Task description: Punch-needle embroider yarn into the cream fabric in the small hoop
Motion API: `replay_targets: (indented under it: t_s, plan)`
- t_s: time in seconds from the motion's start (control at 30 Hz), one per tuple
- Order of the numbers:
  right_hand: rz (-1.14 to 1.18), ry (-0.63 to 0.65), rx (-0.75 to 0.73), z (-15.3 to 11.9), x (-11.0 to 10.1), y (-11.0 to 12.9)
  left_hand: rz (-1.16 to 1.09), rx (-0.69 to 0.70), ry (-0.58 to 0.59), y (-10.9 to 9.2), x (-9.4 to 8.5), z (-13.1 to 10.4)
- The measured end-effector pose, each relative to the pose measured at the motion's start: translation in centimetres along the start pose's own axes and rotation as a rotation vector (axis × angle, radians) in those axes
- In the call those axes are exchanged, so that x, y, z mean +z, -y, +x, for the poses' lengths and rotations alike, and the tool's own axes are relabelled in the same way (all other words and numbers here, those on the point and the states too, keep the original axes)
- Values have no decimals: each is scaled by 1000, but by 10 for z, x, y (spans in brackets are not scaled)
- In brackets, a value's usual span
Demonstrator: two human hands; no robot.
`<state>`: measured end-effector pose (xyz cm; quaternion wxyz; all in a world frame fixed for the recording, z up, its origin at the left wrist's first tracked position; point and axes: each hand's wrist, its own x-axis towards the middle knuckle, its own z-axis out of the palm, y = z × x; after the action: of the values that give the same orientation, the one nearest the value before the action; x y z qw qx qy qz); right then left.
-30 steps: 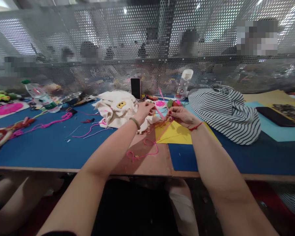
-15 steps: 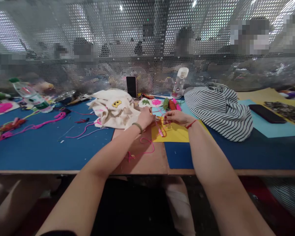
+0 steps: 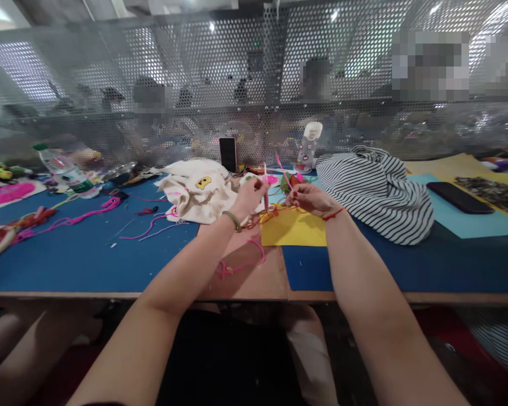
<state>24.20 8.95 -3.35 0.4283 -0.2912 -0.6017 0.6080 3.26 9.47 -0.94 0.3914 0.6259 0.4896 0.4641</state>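
My left hand [image 3: 251, 196] is closed, its fingertips pinching a pink pen-shaped tool [image 3: 266, 197] that stands upright with a pale tip at the top. Across from it, my right hand [image 3: 308, 198] pinches a thin pink strip [image 3: 281, 168] that slants up and left; whether it is yarn or something stiff is unclear. Orange yarn [image 3: 275, 211] lies loosely beneath both hands, over the edge of a yellow sheet [image 3: 296, 231]. Left of my left hand is a crumpled cream cloth [image 3: 190, 192] with a yellow embroidered patch. A pink yarn tail [image 3: 254, 263] curls on the brown board nearer me.
A striped cloth bag [image 3: 376, 192] and a dark phone [image 3: 459, 197] are on the right. Another phone [image 3: 227, 154] and a patterned bottle [image 3: 308, 148] stand before the perforated metal screen [image 3: 245, 73]. To the left are a water bottle [image 3: 68, 172] and pink yarn [image 3: 80, 214].
The pink tool has swung from pointing down toward me to upright in my left hand. My right hand has shifted slightly right, and the pink strip now rises above it.
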Motion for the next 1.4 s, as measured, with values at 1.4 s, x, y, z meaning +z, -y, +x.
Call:
replay_targets:
  t_s: [1.4]
  plan:
    - [-276,-314,50,12,27,8,-1037,-387,-276,1,-64,-7]
